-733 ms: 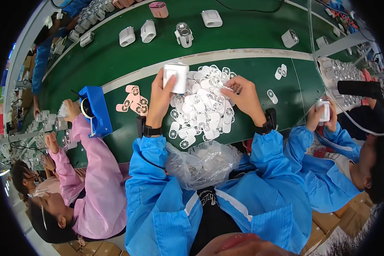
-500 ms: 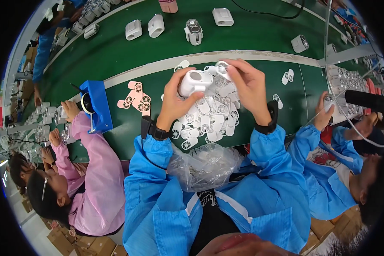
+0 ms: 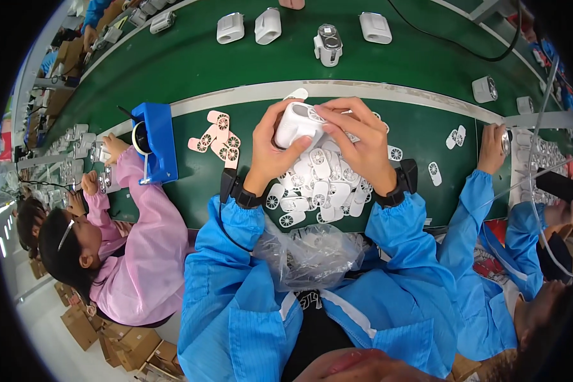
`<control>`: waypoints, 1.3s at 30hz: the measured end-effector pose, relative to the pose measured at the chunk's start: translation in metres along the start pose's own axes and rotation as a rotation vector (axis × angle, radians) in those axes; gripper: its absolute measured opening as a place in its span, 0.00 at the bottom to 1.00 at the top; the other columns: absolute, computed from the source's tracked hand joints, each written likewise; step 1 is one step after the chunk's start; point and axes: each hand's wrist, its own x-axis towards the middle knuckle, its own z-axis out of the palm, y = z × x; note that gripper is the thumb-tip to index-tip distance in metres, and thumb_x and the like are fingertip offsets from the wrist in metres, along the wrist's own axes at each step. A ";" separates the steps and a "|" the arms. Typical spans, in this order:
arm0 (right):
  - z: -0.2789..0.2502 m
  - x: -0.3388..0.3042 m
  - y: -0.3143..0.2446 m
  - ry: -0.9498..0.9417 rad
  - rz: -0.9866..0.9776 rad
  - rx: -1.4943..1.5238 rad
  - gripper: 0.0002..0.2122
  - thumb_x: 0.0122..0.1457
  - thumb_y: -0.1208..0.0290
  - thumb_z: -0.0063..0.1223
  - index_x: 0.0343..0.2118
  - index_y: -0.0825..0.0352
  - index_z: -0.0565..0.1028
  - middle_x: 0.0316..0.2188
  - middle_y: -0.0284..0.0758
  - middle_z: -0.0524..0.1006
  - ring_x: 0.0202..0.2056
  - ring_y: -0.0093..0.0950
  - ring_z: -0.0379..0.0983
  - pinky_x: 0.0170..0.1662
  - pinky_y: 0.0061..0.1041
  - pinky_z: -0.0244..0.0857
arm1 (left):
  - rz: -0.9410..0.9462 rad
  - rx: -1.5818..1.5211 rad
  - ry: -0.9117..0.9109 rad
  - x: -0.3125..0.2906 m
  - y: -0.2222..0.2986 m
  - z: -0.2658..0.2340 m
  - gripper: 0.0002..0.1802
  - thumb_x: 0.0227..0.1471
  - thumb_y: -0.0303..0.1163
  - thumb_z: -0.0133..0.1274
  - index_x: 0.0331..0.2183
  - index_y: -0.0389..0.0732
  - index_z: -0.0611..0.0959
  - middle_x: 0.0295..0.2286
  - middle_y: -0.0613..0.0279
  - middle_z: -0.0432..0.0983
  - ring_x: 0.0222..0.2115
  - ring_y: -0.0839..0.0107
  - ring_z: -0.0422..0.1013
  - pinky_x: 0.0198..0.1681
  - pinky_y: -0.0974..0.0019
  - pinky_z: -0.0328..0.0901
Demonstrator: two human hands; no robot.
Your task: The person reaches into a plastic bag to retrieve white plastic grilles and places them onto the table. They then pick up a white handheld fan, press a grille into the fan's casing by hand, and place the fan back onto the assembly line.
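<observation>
Head camera, and nearest I've got a crumpled clear bag (image 3: 315, 258), just this side of the bench (image 3: 452, 167); behind it, a loose heap of flat white covers (image 3: 321, 191). Over that heap is my white casing (image 3: 290, 130), tilted, with my left hand (image 3: 272, 141) wrapped round its side. My right hand (image 3: 358, 139) has its grip pinched on one spoked cover (image 3: 313, 116) against the casing's top end; fingers mask the contact, so I can't tell whether it lies flush. Careful here: pressure off-centre could skew or bend that thin cover, and a slack left grip could let the smooth casing drop onto the heap. Off to the left, pink covers (image 3: 221, 134) and a blue tape dispenser (image 3: 162, 143); beyond the pale rail (image 3: 223, 97), more casings (image 3: 375, 28) stand apart.
</observation>
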 end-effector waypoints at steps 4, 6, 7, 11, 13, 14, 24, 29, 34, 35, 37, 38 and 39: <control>-0.004 0.006 -0.007 -0.019 0.053 0.048 0.15 0.56 0.85 0.63 0.47 0.69 0.85 0.46 0.39 0.81 0.45 0.30 0.80 0.47 0.28 0.75 | 0.070 0.062 -0.023 0.003 0.002 -0.003 0.36 0.45 0.28 0.73 0.56 0.35 0.77 0.47 0.55 0.78 0.48 0.67 0.76 0.52 0.64 0.71; -0.006 0.008 -0.008 0.013 0.037 0.076 0.15 0.56 0.86 0.62 0.47 0.69 0.85 0.46 0.39 0.81 0.45 0.32 0.81 0.49 0.29 0.76 | 0.105 0.097 -0.049 0.003 0.002 -0.002 0.36 0.45 0.28 0.73 0.56 0.35 0.78 0.47 0.56 0.78 0.48 0.67 0.76 0.51 0.64 0.71; -0.005 0.007 -0.008 0.013 0.038 0.077 0.15 0.56 0.86 0.62 0.47 0.69 0.85 0.46 0.39 0.81 0.45 0.32 0.81 0.49 0.29 0.76 | 0.118 0.105 -0.060 0.003 0.003 -0.001 0.37 0.45 0.28 0.74 0.56 0.35 0.78 0.47 0.56 0.78 0.47 0.67 0.76 0.51 0.64 0.71; -0.001 0.003 -0.006 -0.023 0.062 0.127 0.15 0.55 0.86 0.63 0.47 0.68 0.85 0.46 0.40 0.81 0.46 0.33 0.80 0.51 0.31 0.75 | 0.148 0.135 -0.098 0.004 0.002 -0.002 0.39 0.43 0.28 0.75 0.57 0.35 0.78 0.47 0.55 0.79 0.47 0.66 0.77 0.50 0.65 0.71; -0.003 0.003 -0.003 -0.043 0.048 0.139 0.15 0.55 0.86 0.63 0.46 0.68 0.86 0.46 0.40 0.81 0.47 0.33 0.80 0.53 0.32 0.75 | 0.156 0.161 -0.130 0.005 0.001 -0.002 0.40 0.42 0.28 0.76 0.57 0.36 0.78 0.47 0.55 0.79 0.46 0.66 0.77 0.50 0.65 0.72; -0.004 0.003 -0.002 -0.053 0.040 0.144 0.15 0.55 0.86 0.63 0.46 0.68 0.86 0.46 0.40 0.81 0.48 0.33 0.79 0.53 0.32 0.74 | 0.155 0.161 -0.130 0.004 0.002 -0.001 0.40 0.42 0.28 0.76 0.57 0.36 0.78 0.47 0.55 0.79 0.46 0.66 0.77 0.50 0.65 0.72; -0.012 -0.001 0.004 -0.193 0.067 0.176 0.16 0.55 0.84 0.65 0.47 0.68 0.85 0.50 0.40 0.80 0.49 0.34 0.79 0.54 0.33 0.73 | 0.191 0.118 -0.129 -0.007 -0.010 -0.002 0.39 0.43 0.28 0.77 0.56 0.38 0.76 0.49 0.53 0.80 0.47 0.65 0.79 0.49 0.62 0.74; 0.003 0.002 -0.012 -0.182 0.056 0.148 0.29 0.47 0.76 0.75 0.56 0.68 0.78 0.53 0.40 0.78 0.52 0.37 0.78 0.57 0.35 0.71 | -0.021 -0.153 0.018 -0.002 -0.002 -0.001 0.40 0.48 0.26 0.73 0.59 0.39 0.71 0.49 0.53 0.79 0.45 0.64 0.79 0.48 0.63 0.75; 0.014 -0.002 -0.002 -0.158 0.045 0.015 0.46 0.34 0.67 0.84 0.61 0.66 0.70 0.57 0.40 0.75 0.58 0.37 0.74 0.61 0.35 0.68 | -0.343 -0.327 0.007 0.004 0.008 -0.005 0.46 0.48 0.26 0.71 0.63 0.37 0.65 0.52 0.51 0.75 0.48 0.62 0.77 0.53 0.61 0.73; 0.010 -0.001 -0.001 -0.158 0.045 0.012 0.46 0.34 0.67 0.84 0.61 0.66 0.70 0.57 0.40 0.75 0.58 0.37 0.74 0.61 0.35 0.68 | -0.245 -0.363 -0.056 0.005 0.006 -0.006 0.47 0.46 0.26 0.73 0.63 0.37 0.65 0.53 0.51 0.74 0.50 0.62 0.76 0.55 0.60 0.71; -0.002 0.001 0.001 -0.176 0.083 0.068 0.47 0.32 0.65 0.85 0.61 0.66 0.70 0.57 0.39 0.75 0.58 0.36 0.73 0.61 0.34 0.67 | -0.046 -0.431 -0.180 0.006 0.004 -0.008 0.49 0.42 0.28 0.75 0.63 0.36 0.67 0.56 0.51 0.72 0.53 0.62 0.74 0.59 0.58 0.68; -0.005 0.002 0.002 -0.185 0.102 0.095 0.48 0.31 0.64 0.85 0.60 0.67 0.70 0.57 0.39 0.74 0.59 0.35 0.72 0.61 0.34 0.66 | -0.043 -0.434 -0.181 0.005 0.005 -0.010 0.49 0.42 0.28 0.75 0.63 0.36 0.67 0.56 0.51 0.72 0.53 0.62 0.74 0.59 0.58 0.68; -0.006 0.003 0.004 -0.186 0.099 0.092 0.48 0.31 0.64 0.85 0.60 0.67 0.70 0.57 0.39 0.74 0.59 0.35 0.72 0.61 0.34 0.66 | -0.030 -0.322 -0.185 0.003 0.007 -0.012 0.51 0.39 0.29 0.77 0.62 0.36 0.68 0.56 0.52 0.71 0.54 0.62 0.73 0.61 0.57 0.67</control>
